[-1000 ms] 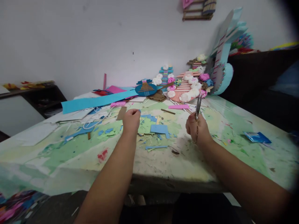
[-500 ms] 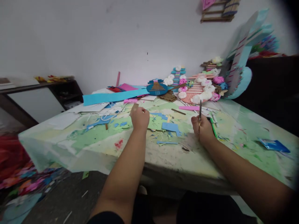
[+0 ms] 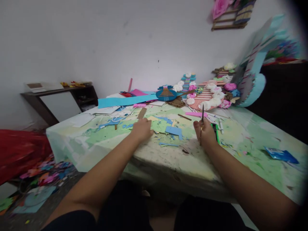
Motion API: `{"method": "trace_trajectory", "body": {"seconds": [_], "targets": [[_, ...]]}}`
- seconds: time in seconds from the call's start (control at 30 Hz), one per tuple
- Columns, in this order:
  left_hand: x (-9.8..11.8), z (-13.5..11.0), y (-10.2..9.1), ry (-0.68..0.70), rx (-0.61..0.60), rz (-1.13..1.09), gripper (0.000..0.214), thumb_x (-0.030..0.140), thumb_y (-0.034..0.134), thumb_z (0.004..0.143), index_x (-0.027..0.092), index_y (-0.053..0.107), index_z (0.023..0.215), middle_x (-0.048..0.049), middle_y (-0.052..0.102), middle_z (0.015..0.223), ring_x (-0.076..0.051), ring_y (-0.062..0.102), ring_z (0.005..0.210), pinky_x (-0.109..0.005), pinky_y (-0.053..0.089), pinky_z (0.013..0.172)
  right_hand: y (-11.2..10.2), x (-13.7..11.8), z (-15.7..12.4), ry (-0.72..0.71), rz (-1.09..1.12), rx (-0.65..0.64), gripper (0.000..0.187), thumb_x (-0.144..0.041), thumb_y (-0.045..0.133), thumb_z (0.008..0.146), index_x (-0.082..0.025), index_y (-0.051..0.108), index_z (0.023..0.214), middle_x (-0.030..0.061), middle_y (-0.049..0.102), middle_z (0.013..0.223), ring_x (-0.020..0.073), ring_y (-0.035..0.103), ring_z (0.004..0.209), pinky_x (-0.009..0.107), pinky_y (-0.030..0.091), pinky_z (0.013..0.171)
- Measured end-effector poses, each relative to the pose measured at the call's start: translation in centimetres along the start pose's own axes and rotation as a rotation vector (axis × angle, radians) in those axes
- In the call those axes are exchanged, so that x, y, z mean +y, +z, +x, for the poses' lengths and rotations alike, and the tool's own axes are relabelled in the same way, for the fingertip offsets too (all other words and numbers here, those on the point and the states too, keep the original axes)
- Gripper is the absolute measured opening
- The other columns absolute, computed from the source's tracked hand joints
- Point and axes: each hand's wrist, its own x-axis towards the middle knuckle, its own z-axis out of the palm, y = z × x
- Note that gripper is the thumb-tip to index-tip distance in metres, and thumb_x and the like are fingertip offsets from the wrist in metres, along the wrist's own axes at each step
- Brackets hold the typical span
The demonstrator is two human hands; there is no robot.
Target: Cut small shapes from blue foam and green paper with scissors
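My left hand (image 3: 142, 130) is low over the paper scraps at the middle of the table, palm down, with thumb and fingers apart and nothing seen in them. Just beyond its knuckles lies a flat brown strip (image 3: 141, 113). Beside the fingers are green paper pieces (image 3: 160, 126) and a blue paper piece (image 3: 174, 131). My right hand (image 3: 206, 133) is closed around a pair of scissors (image 3: 202, 113), whose blades point upward and look shut. Partly hidden behind that hand is a dark object with a bright green edge (image 3: 218, 134).
Along the wall stand a blue lute-shaped craft (image 3: 166, 93), a pink round craft with paper flowers (image 3: 204, 96) and a large light-blue foam shape (image 3: 256, 83). A blue packet (image 3: 281, 155) lies at right. Colourful scraps (image 3: 48, 171) cover the floor at left.
My left hand has moved lower and nearer to me, its fingers opening, and more of the brown strip shows beyond it. My right hand keeps the scissors upright. The view has turned slightly left.
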Motion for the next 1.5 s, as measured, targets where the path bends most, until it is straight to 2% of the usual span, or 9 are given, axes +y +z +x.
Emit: {"method": "trace_trajectory", "body": {"seconds": [0.1, 0.27, 0.47, 0.73, 0.8, 0.93, 1.03, 1.27, 1.5], "targets": [[4.1, 1.6, 0.3, 0.305, -0.066, -0.074, 0.046, 0.041, 0.038, 0.072, 0.016, 0.044, 0.110, -0.0116, 0.047, 0.111, -0.025, 0.037, 0.105, -0.036, 0.031, 0.086, 0.1, 0.3, 0.1, 0.014, -0.001, 0.015, 0.035, -0.054, 0.035, 0.073, -0.020, 0.031, 0.064, -0.0035, 0.035, 0.054, 0.0118, 0.034, 0.052, 0.025, 0.026, 0.049], [7.5, 5.6, 1.2, 0.316, -0.267, -0.045, 0.052, 0.036, 0.044, 0.067, 0.012, 0.043, 0.112, -0.0162, 0.047, 0.112, -0.029, 0.036, 0.106, -0.041, 0.034, 0.082, 0.3, 0.8, 0.2, 0.016, 0.009, 0.067, 0.037, -0.055, 0.035, 0.072, -0.020, 0.031, 0.062, -0.0042, 0.033, 0.053, 0.0107, 0.032, 0.050, 0.024, 0.026, 0.048], [8.1, 8.2, 1.1, 0.319, -0.370, -0.048, 0.039, 0.035, 0.057, 0.053, 0.013, 0.061, 0.085, -0.0171, 0.056, 0.098, -0.033, 0.046, 0.093, -0.042, 0.038, 0.074, 0.7, 0.7, 0.3, -0.001, 0.012, 0.003, 0.038, -0.056, 0.037, 0.071, -0.020, 0.032, 0.063, -0.0041, 0.034, 0.052, 0.0105, 0.033, 0.049, 0.023, 0.025, 0.047], [6.8, 8.3, -1.6, 0.264, -0.197, -0.240, 0.020, 0.029, 0.049, 0.063, 0.016, 0.060, 0.073, -0.0100, 0.060, 0.081, -0.022, 0.053, 0.079, -0.032, 0.040, 0.068, 0.6, 0.6, 0.3, 0.056, 0.016, -0.011, 0.039, -0.058, 0.034, 0.072, -0.020, 0.032, 0.063, -0.0043, 0.034, 0.052, 0.0104, 0.034, 0.049, 0.022, 0.026, 0.046], [6.1, 7.7, -2.0, 0.162, -0.152, -0.468, 0.017, 0.029, 0.048, 0.065, 0.016, 0.057, 0.069, -0.0073, 0.059, 0.070, -0.017, 0.054, 0.063, -0.028, 0.041, 0.058, 0.5, 0.5, 0.3, 0.067, 0.010, -0.003, 0.039, -0.058, 0.033, 0.072, -0.020, 0.032, 0.063, -0.0042, 0.034, 0.052, 0.0103, 0.033, 0.049, 0.022, 0.026, 0.047], [5.2, 5.8, -2.1, -0.178, -0.062, -1.378, 0.013, 0.026, 0.056, 0.060, 0.016, 0.052, 0.068, -0.0022, 0.054, 0.059, -0.010, 0.050, 0.049, -0.023, 0.042, 0.047, 0.4, 0.2, 0.2, 0.068, -0.007, -0.003, 0.039, -0.058, 0.031, 0.073, -0.020, 0.032, 0.063, -0.0040, 0.034, 0.053, 0.0104, 0.033, 0.049, 0.023, 0.026, 0.048], [5.3, 4.7, -1.9, -0.217, -0.017, -1.758, 0.018, 0.024, 0.061, 0.058, 0.015, 0.051, 0.071, -0.0008, 0.055, 0.065, -0.009, 0.052, 0.054, -0.022, 0.046, 0.049, 0.4, 0.0, 0.0, 0.058, -0.047, -0.067, 0.039, -0.058, 0.033, 0.072, -0.020, 0.033, 0.064, -0.0034, 0.036, 0.053, 0.0113, 0.035, 0.050, 0.023, 0.027, 0.048], [6.3, 4.4, -0.3, -0.207, 0.138, -1.908, 0.024, 0.030, 0.058, 0.062, 0.017, 0.052, 0.081, 0.0007, 0.055, 0.063, -0.008, 0.051, 0.047, -0.020, 0.044, 0.042, 1.0, 0.2, -0.3, -0.044, -0.223, -0.356, 0.039, -0.059, 0.032, 0.071, -0.020, 0.033, 0.064, -0.0019, 0.040, 0.054, 0.0124, 0.036, 0.050, 0.023, 0.025, 0.046], [7.8, 3.2, 0.9, -0.158, 0.015, -2.092, 0.023, 0.023, 0.060, 0.061, 0.017, 0.047, 0.080, -0.0001, 0.057, 0.073, -0.010, 0.056, 0.065, -0.028, 0.047, 0.063, 1.3, -0.7, -0.7, -0.099, -0.198, -0.390, 0.039, -0.058, 0.032, 0.072, -0.020, 0.033, 0.065, -0.0026, 0.041, 0.055, 0.0117, 0.036, 0.051, 0.022, 0.025, 0.047]]}}
